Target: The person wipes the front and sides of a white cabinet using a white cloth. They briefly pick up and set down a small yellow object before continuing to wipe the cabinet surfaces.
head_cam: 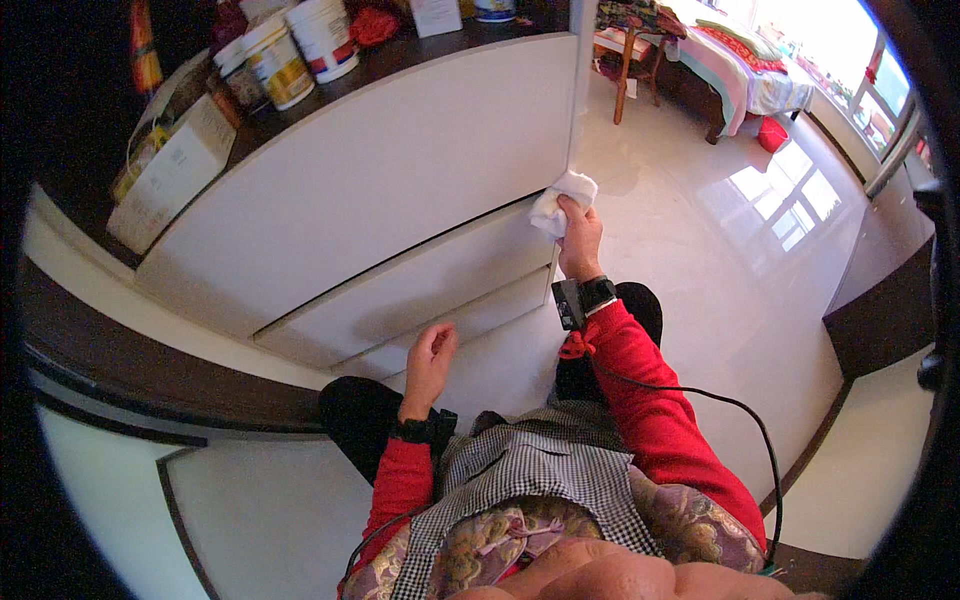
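My right hand grips a crumpled white cloth. It presses the cloth at the right end of a white cabinet front, level with the dark gap above the lower drawer front. My left hand is held with its fingers curled in, before the lower drawer fronts and above my bent knee. No object shows in it. Both wrists wear black straps, and a small dark device sits at the right wrist.
On the dark cabinet top stand several plastic tubs and a white carton. A black cable loops beside my right arm. Farther off are a wooden stool, a bed and a red bucket on the glossy tiled floor.
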Demonstrator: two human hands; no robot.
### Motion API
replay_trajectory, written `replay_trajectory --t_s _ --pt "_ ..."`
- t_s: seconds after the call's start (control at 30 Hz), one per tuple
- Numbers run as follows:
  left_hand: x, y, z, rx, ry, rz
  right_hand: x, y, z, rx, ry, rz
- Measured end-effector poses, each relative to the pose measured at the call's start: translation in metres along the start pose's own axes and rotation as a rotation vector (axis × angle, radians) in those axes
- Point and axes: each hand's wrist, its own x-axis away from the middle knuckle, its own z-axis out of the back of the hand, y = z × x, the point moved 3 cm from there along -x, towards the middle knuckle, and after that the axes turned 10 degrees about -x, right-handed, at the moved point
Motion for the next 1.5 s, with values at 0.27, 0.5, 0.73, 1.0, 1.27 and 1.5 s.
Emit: replay_trajectory --t_s 0.27,0.5,0.73,1.0,1.27,1.5 --pt "0.012 -0.002 0.021 -0.100 0.049 -0.076 0.073 0.076 -0.065 0.226 -0.197 0.037" --pt "0.020 -0.024 0.034 -0.039 0.156 -0.108 0.154 0.135 -0.129 0.231 -0.353 -0.033" --pt "0.034 -0.022 0.050 -0.048 0.151 -0.024 0.091 0.084 -0.078 0.213 -0.309 -0.048" --pt "0.039 0.002 0.051 -0.281 0.146 -0.180 0.046 0.025 -0.052 0.206 -0.008 -0.059" --pt "0.044 -0.017 0.048 -0.392 -0.046 -0.157 0.150 0.124 -0.124 0.370 -0.222 -0.446" --pt "0.053 -0.040 0.039 -0.357 0.031 -0.261 0.225 0.205 -0.195 0.302 -0.517 -0.827"
